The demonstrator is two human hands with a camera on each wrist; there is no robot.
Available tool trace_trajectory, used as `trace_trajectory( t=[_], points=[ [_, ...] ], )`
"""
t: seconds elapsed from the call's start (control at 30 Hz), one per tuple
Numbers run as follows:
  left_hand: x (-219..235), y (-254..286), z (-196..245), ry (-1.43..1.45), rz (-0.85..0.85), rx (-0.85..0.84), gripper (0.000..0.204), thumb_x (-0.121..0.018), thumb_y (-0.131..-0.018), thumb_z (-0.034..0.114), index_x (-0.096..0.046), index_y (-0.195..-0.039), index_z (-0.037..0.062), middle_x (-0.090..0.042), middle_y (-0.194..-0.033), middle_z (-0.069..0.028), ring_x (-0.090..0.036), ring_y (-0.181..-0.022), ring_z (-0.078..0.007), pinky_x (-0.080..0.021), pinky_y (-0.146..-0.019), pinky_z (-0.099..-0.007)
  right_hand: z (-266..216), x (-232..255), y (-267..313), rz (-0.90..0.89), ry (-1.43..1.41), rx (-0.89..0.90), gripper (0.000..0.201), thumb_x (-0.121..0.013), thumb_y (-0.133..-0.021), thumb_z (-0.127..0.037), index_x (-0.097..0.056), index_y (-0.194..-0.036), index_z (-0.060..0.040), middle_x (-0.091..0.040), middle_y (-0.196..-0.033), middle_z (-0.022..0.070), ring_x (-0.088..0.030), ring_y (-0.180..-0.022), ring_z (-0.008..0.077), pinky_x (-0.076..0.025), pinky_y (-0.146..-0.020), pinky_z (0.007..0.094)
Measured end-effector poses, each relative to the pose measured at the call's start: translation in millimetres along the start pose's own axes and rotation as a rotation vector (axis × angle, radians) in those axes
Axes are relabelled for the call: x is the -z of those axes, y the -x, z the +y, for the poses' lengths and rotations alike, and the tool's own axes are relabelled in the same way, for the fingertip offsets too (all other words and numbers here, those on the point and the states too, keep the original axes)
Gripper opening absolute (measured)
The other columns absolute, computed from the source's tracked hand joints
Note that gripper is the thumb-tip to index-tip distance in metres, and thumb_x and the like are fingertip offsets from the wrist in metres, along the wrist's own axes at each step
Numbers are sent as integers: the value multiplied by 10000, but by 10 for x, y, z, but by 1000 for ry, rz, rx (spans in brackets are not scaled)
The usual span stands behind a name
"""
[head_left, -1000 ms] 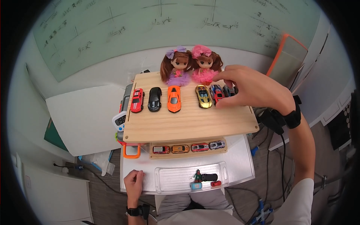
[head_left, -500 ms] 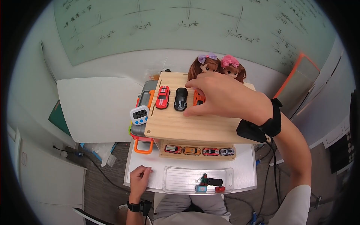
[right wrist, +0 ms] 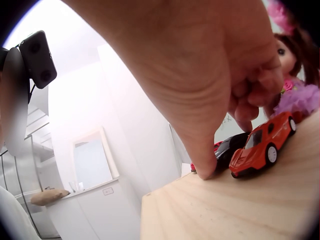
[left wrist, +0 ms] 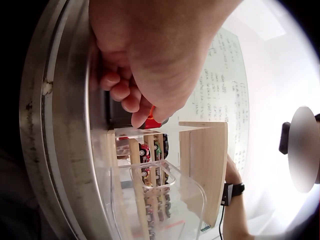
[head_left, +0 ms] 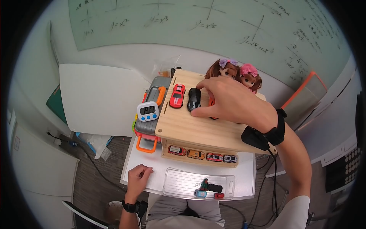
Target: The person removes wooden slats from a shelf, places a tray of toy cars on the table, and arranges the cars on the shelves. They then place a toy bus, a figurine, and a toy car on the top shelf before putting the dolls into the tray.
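Note:
On the wooden top board, my right hand has its thumb and fingers at the two ends of the black car, pinching it. A red car with white stripes is to its left. The orange car, mostly under the hand in the head view, shows beside the black car in the right wrist view, where my right hand reaches down from above. Loosely curled and holding nothing, my left hand rests by the white table's left edge; the left wrist view shows its bent fingers.
Two dolls sit behind the board. A timer and a grey case stand left. Several small cars line the lower shelf. A clear tray in front holds a black car, smaller toys and a figure.
My right hand has moved left along the board, from the cars at its right end to the black car. My left hand stays by the table edge. The head view has shifted.

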State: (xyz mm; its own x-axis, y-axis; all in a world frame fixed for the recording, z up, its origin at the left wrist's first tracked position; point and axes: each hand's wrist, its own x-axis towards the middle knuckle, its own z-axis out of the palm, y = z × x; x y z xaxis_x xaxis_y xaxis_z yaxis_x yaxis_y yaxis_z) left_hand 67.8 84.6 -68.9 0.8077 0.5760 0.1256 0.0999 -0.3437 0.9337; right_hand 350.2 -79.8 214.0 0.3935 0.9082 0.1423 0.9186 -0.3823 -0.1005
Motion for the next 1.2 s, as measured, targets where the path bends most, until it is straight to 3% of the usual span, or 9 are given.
trace_trajectory(
  t=[0.23, 0.3, 0.33, 0.4, 0.6, 0.8, 1.2],
  points=[
    [7, -3, 5, -23, -11, -1, 146, -723, -954, 72, -726, -859, -40, -712, -769, -100, -619, -648, -131, -471, -618, -283, -4, -11, 8, 16, -15, 3, 694, -805, -811, -496, -685, -1221, 51, -711, -1003, 192, -683, -959, 339, -533, -852, 425],
    [1, 0, 0, -13, -7, -6, 145, -723, -954, 74, -729, -861, -38, -709, -768, -99, -612, -644, -129, -467, -615, -282, -45, 18, 10, 23, -19, 4, 687, -805, -797, -454, -685, -1158, 117, -724, -1048, 269, -686, -1037, 416, -545, -915, 476],
    [1, 2, -1, -4, -1, -13, 144, -723, -954, 75, -731, -863, -36, -707, -767, -97, -606, -641, -127, -462, -612, -281, -39, 10, 7, 22, -20, 2, 687, -805, -797, -454, -685, -1158, 117, -724, -1048, 269, -686, -1037, 416, -545, -915, 476],
    [2, 3, 6, -4, -4, -7, 143, -723, -955, 76, -733, -865, -35, -704, -765, -96, -601, -639, -124, -459, -611, -280, -21, -3, -2, 2, 22, -14, 707, -822, -807, -486, -674, -1241, 53, -713, -1030, 196, -683, -982, 337, -536, -867, 416],
    [9, 7, -14, -5, -7, 3, 140, -721, -955, 74, -734, -871, -37, -699, -765, -96, -597, -636, -118, -456, -608, -272, 76, 61, 158, 138, 14, 15, 684, -848, -803, -445, -676, -1270, 24, -696, -989, 158, -660, -949, 320, -520, -845, 416],
    [1, -12, 18, 14, -12, 3, 149, -718, -956, 68, -725, -866, -51, -709, -777, -105, -626, -649, -126, -475, -613, -276, 30, 300, 365, -67, 3, -116, 643, -848, -812, -403, -683, -1276, 11, -632, -895, 119, -599, -849, 270, -505, -781, 399],
    [4, -3, 33, 1, -8, 6, 157, -722, -959, 82, -732, -863, -42, -703, -772, -98, -615, -643, -126, -465, -607, -279, 117, 151, 359, 7, -30, -61, 651, -840, -802, -372, -675, -1284, 33, -579, -812, 101, -562, -782, 240, -467, -719, 388]
  ],
)
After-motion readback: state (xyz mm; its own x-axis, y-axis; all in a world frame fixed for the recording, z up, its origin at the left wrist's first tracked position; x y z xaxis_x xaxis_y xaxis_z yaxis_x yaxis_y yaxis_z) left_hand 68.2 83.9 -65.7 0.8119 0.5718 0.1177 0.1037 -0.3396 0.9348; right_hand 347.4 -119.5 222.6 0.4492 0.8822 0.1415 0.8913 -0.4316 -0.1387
